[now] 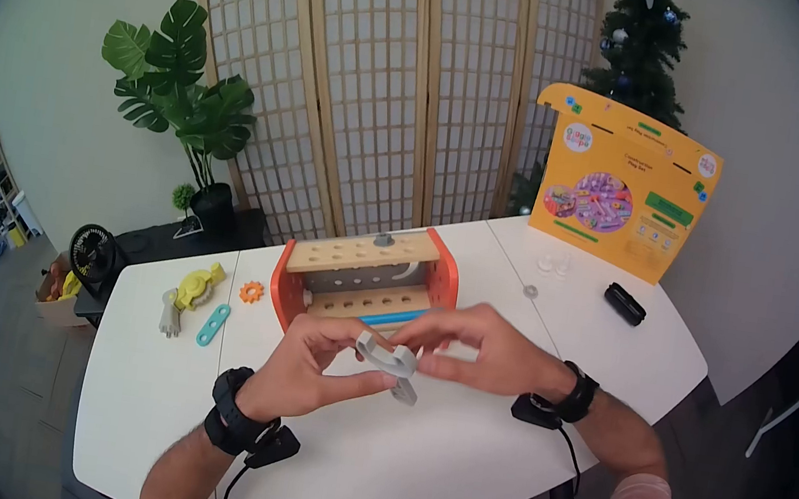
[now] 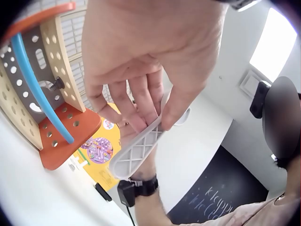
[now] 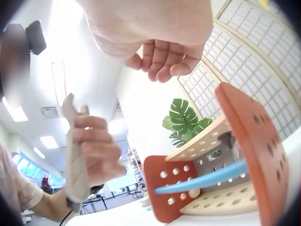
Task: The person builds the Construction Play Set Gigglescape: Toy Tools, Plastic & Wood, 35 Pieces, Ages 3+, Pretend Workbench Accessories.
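Note:
My left hand [image 1: 308,371] pinches a grey toy wrench [image 1: 397,358] between thumb and fingers, in front of the toolbox. In the left wrist view, the wrench [image 2: 137,153] shows a lattice-ribbed handle slanting down from the fingers. Across from it, my right hand [image 1: 486,347] hovers close to the wrench's head; the right wrist view shows its fingers [image 3: 162,63] loosely bent with nothing in them. Behind both hands stands a wooden toy toolbox [image 1: 358,256] with orange-red end panels, rows of holes and a blue bar handle [image 1: 399,317]. A grey bolt [image 1: 384,239] sits in its top board.
Left on the white table lie a yellow toy piece [image 1: 201,286], a teal strip with holes [image 1: 213,325] and an orange gear [image 1: 253,292]. On the right are a small grey ring [image 1: 530,291], a black case [image 1: 625,304] and an upright yellow cardboard box [image 1: 619,193].

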A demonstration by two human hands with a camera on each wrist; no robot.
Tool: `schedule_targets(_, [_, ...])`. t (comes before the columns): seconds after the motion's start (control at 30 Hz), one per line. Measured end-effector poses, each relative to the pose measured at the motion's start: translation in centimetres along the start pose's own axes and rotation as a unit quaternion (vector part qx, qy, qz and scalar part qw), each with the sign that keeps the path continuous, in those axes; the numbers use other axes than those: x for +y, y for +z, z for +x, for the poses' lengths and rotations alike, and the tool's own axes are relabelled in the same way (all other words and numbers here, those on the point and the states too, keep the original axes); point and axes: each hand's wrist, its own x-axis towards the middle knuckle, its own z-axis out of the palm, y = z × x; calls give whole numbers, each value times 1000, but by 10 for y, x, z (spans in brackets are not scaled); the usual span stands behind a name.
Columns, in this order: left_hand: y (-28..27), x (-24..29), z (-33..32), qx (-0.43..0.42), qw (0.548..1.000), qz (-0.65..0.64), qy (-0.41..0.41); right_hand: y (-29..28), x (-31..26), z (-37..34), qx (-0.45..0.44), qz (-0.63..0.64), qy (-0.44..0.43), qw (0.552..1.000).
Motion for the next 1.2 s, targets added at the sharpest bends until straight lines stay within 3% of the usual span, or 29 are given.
schedule_targets(0.07, [3,-3,0,-5,997,54,51,12,-2,-15,-3,67,25,997])
schedule_targets(0.2, [19,2,-1,10,998,43,52,10,-8,-28,-26,196,51,979])
schedule_targets(0.33, [26,9,1,-26,990,116,76,8,-8,-36,-8,206,41,978])
schedule_targets(0.4, [44,27,2,56,987,140,61,2,-9,-40,34,191,52,980])
schedule_targets(0.43, [34,23,2,22,975,205,86,-5,-7,-43,33,192,53,979])
schedule_targets(0.5, [30,34,1,55,969,221,97,-28,3,-49,68,31,61,995])
schedule_targets(0.63, [3,35,0,174,951,225,121,-74,53,-75,193,-117,138,964])
schedule_targets(0.7, [-9,44,-4,247,946,202,53,-102,85,-101,231,-256,190,919])
schedule_targets(0.77, [-33,33,-3,283,916,274,71,-115,98,-122,250,-399,262,843])
schedule_targets(0.8, [-42,30,-3,304,906,288,61,-122,110,-134,243,-400,259,845])
schedule_targets(0.87, [-59,17,-4,319,905,280,33,-132,137,-156,233,-483,289,793])
schedule_targets(0.97, [-78,-4,-4,368,915,148,-68,-136,154,-169,229,-466,300,800])
schedule_targets(1.13, [-100,-26,-2,375,912,70,-149,-129,144,-148,193,-541,263,775])
schedule_targets(1.2, [-102,-26,0,354,903,57,-238,-117,123,-122,190,-574,231,762])
